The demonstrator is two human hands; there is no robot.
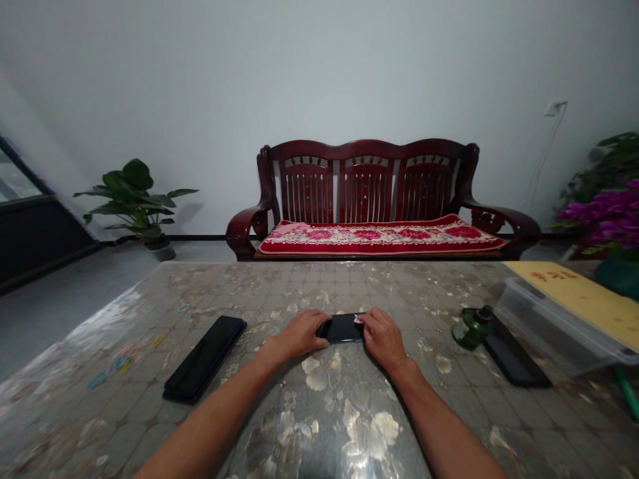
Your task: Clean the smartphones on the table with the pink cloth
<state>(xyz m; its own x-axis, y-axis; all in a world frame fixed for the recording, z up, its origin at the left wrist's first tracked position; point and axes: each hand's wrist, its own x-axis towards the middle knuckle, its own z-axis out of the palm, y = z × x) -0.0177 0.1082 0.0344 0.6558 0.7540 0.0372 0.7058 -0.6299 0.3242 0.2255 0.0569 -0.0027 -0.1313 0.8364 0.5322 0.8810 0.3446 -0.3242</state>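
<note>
A dark phone (344, 328) lies sideways on the patterned table cover, screen up, between my two hands. My left hand (303, 330) grips its left end, thumb at the near edge and fingers at the far edge. At the right end my right hand (382, 336) pinches a small pale pink piece (358, 320), perhaps cloth or tissue, against the screen. Its remaining fingers are curled, and most of the piece is hidden in them.
Left of my arms lies a black phone (204, 359). To the right, a green bottle (472, 328) stands by another dark phone (519, 356). A clear plastic box (544, 330) carries a yellow board (582, 296). Colourful rubber bands (124, 362) lie far left. Beyond stands a wooden bench (367, 179).
</note>
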